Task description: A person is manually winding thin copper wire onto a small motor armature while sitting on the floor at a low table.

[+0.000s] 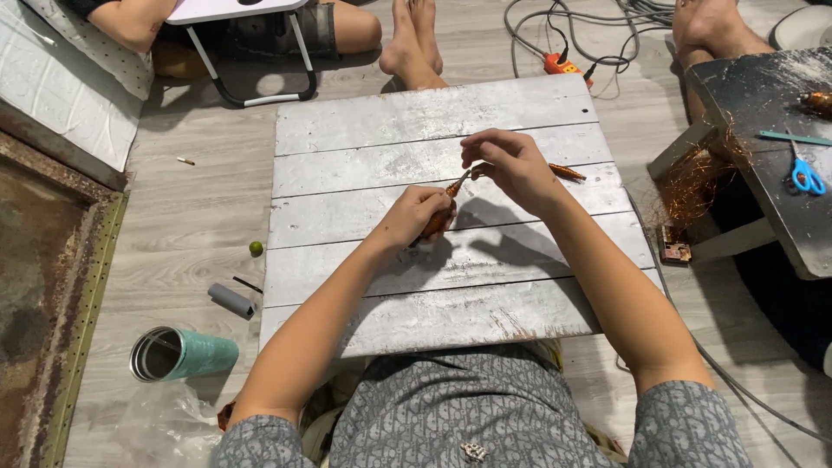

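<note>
Left hand (418, 217): fingers curled shut around a copper-coloured wound coil (438, 222), held just above the grey plank table (364, 286). Right hand (511, 163): fingers pinched closed on a thin metal piece (460, 181) at the coil's upper tip. A second coil (568, 172) lies on the table beside the right hand.

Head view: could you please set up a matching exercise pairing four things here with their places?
Things:
1. teal tumbler
2. blue-handled scissors
3. small green fruit
4. orange-brown spindle-shaped piece

Places:
A. on the dark table at right
B. held in the left hand
C. lying on its side on the floor, lower left
D. on the floor just left of the pale plank board

Pairs: 1-C, 2-A, 3-D, 4-B
</note>
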